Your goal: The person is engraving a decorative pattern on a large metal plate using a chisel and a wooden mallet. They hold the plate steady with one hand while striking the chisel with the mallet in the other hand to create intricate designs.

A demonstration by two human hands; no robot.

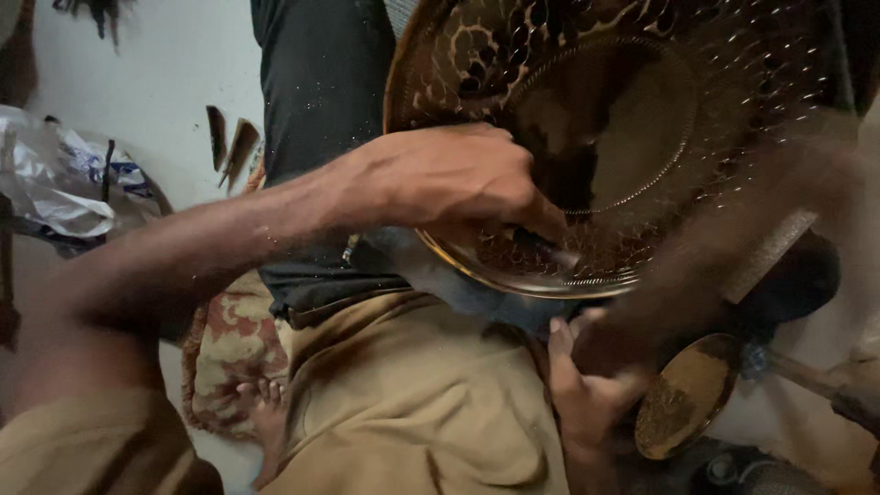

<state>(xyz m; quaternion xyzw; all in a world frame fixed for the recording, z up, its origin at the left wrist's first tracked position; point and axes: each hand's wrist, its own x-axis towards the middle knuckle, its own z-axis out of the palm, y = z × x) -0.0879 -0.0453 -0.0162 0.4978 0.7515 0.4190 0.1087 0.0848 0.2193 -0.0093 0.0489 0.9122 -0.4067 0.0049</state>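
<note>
A crumpled plastic bag (64, 183), clear to whitish with blue printing, lies on the pale floor far to the left of the large engraved brass tray (605, 119). It is slumped, creased and partly in shadow. No labels, signs or screens show.

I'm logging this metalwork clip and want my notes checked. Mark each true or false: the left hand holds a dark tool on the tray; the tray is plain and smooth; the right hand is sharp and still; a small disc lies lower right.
1. The left hand holds a dark tool on the tray. True.
2. The tray is plain and smooth. False: it carries an engraved pattern.
3. The right hand is sharp and still. False: it is motion-blurred.
4. A small disc lies lower right. True.
</note>
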